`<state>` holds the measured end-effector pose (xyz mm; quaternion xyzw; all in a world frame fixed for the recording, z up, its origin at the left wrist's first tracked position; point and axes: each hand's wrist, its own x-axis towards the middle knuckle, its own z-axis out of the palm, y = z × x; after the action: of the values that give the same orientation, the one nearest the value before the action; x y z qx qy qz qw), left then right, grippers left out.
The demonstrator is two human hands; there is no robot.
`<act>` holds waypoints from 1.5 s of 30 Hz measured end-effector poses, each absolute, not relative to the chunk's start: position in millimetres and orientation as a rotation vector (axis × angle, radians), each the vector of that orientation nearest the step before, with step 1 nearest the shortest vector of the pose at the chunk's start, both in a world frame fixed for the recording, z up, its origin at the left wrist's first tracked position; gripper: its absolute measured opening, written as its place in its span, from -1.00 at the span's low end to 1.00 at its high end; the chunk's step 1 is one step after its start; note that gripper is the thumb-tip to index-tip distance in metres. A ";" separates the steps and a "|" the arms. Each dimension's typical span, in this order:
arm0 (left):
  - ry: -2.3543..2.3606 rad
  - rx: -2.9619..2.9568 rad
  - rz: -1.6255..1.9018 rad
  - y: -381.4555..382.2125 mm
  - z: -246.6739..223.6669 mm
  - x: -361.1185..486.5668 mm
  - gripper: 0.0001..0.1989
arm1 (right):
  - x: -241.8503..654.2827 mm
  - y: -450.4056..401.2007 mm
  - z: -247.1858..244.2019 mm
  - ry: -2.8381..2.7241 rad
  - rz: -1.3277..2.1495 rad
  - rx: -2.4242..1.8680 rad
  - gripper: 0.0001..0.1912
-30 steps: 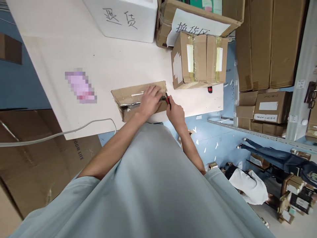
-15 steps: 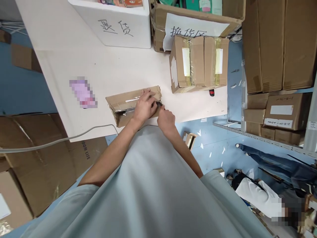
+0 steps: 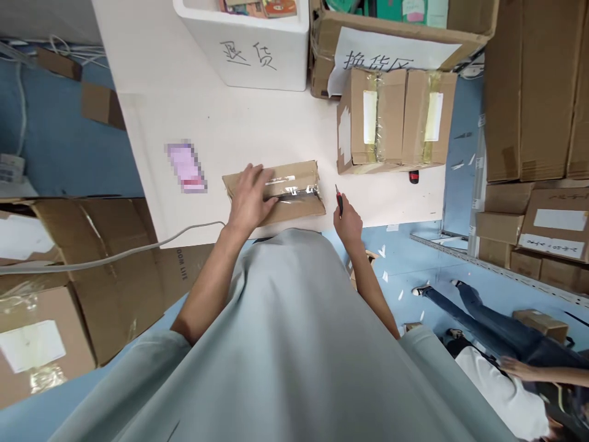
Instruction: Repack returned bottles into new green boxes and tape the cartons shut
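Observation:
A small flattish cardboard box (image 3: pixel 294 207) lies near the table's front edge, with clear tape along its seam and a dark gap showing beneath. My left hand (image 3: pixel 251 199) rests over its left part, fingers spread and thumb apart. To the right of the box, and apart from it, my right hand (image 3: pixel 348 222) is closed around a slim screwdriver-like tool (image 3: pixel 339 201) with a red and black handle. Its thin metal tip points up and away from me; the exact kind of tip is too small to tell.
Two taped cartons (image 3: pixel 380 120) stand at the back right, a red and black object (image 3: pixel 414 177) beside them. Behind are a white foam box (image 3: pixel 267 58) and an open carton (image 3: pixel 396 46). A pixelated phone-like object (image 3: pixel 186 166) and a grey cable (image 3: pixel 184 230) lie left. People (image 3: pixel 501 380) are lower right.
My right hand has pulled the tool away from the box's right end, out to the right. My left hand has slid left along the box, its fingers spreading. The view has shifted.

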<state>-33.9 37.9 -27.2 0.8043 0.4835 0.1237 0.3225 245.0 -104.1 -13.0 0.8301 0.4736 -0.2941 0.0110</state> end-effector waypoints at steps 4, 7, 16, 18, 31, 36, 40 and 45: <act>1.487 2.033 0.368 25.5 -35.8 -83.6 -0.12 | 257.0 -101.1 -68.7 1.362 -0.892 2.521 -0.28; 1.531 2.032 0.379 18.0 -39.5 -102.9 -0.16 | 260.7 -98.1 -76.7 1.436 -0.880 2.534 -0.35; 1.559 1.993 0.436 21.9 -42.7 -102.5 -0.15 | 245.7 -26.4 -9.1 2.300 -0.759 2.180 -0.26; 1.543 1.985 0.436 26.2 -38.6 -104.5 -0.14 | 240.7 -6.4 -0.4 2.322 -0.789 2.015 -0.27; 1.684 1.738 0.665 69.3 -60.0 -87.9 -0.26 | 266.8 52.5 5.0 2.078 -0.851 2.284 -0.31; 1.747 1.654 0.614 83.9 -79.3 -83.1 -0.44 | 259.0 51.7 -21.0 1.953 -0.852 2.449 -0.42; 1.614 1.773 0.593 81.2 -70.0 -85.1 -0.58 | 243.4 30.2 -5.5 2.072 -0.624 2.433 -0.53; 1.451 1.932 0.488 66.0 -54.6 -86.5 -0.55 | 214.8 -10.3 12.6 2.218 -0.684 2.090 -0.47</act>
<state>-86.5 66.0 -54.6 0.7393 0.5554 0.1868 0.3317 214.8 -10.3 12.6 0.6691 0.7101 -0.2190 0.0091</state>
